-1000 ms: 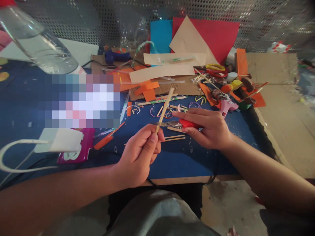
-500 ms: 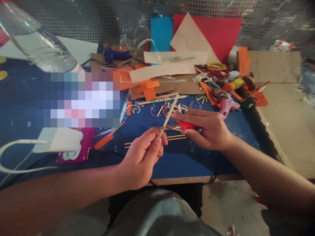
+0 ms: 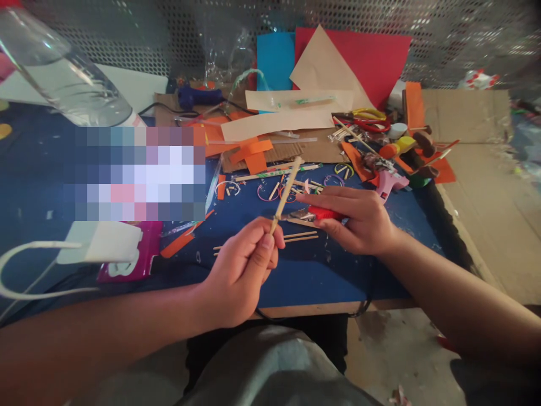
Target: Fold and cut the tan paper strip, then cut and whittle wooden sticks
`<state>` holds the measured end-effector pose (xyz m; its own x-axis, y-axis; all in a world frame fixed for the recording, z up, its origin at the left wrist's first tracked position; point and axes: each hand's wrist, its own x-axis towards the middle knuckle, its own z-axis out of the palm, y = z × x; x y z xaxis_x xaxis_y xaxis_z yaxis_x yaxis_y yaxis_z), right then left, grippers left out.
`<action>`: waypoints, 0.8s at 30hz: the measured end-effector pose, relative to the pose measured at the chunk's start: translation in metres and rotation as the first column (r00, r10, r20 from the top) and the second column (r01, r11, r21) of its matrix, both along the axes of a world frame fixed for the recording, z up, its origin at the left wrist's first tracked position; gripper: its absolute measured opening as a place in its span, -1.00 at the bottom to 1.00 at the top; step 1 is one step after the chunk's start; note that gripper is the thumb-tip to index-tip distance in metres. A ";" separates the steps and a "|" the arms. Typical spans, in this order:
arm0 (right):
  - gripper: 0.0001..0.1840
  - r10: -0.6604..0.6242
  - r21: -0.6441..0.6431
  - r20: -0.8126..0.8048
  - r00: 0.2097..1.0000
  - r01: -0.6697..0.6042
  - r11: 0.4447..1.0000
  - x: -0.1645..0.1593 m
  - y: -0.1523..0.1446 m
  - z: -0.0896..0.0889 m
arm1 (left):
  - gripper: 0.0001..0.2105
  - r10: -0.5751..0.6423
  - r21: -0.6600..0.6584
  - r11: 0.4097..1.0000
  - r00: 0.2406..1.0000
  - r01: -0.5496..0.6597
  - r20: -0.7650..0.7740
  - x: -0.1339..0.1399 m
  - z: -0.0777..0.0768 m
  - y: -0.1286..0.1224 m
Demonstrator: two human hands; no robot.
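Note:
My left hand (image 3: pixel 251 265) is closed around the lower end of a thin wooden stick (image 3: pixel 289 185), which slants up and away to the right. In my right hand (image 3: pixel 359 220) is a utility knife with a red handle (image 3: pixel 325 213). Its metal blade (image 3: pixel 298 215) lies across the stick just above my left fingers, seemingly touching it. My right index finger stretches forward above the knife, close to the stick. Two thin sticks (image 3: pixel 301 236) lie on the blue tabletop (image 3: pixel 304 282), partly hidden behind my left hand.
Behind my hands lie coloured rings (image 3: pixel 269 190) and short stick pieces. Farther back are orange paper strips (image 3: pixel 256 155), yellow-and-red-handled scissors (image 3: pixel 369 117) and a pink glue gun (image 3: pixel 391 183). A white charger (image 3: pixel 101 242) sits at left, below a clear bottle (image 3: pixel 80 84). Cardboard (image 3: pixel 482 208) spans the right.
The held stick's upper end has moved slightly left and looks a little thicker. The knife remains against the stick, and another pale stick piece now shows beneath the blade.

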<state>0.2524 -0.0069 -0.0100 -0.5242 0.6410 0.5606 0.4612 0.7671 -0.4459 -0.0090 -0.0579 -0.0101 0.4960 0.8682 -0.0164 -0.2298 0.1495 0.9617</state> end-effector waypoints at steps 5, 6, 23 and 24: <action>-0.56 -0.010 0.022 0.015 1.000 0.009 1.000 0.001 0.001 -0.001 | -0.70 0.019 -0.020 1.000 1.000 -0.019 0.002 0.000 0.002 0.000; -0.57 -0.012 0.021 0.016 1.000 0.012 1.000 0.002 0.001 -0.001 | -0.70 0.020 -0.019 1.000 1.000 -0.020 0.013 0.000 0.003 0.000; -0.55 -0.059 0.066 0.051 0.997 0.056 0.996 -0.002 0.001 0.000 | -0.67 0.021 -0.033 0.999 0.999 -0.022 -0.038 0.003 0.005 0.002; -0.55 -0.058 0.066 0.048 0.997 0.054 0.996 -0.002 0.001 0.000 | -0.67 0.018 -0.031 0.999 0.999 -0.018 -0.029 0.003 0.005 0.003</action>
<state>0.2499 -0.0058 -0.0098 -0.5169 0.6334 0.5759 0.5248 0.7660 -0.3714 -0.0061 -0.0549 -0.0053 0.4791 0.8758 -0.0578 -0.2050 0.1757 0.9629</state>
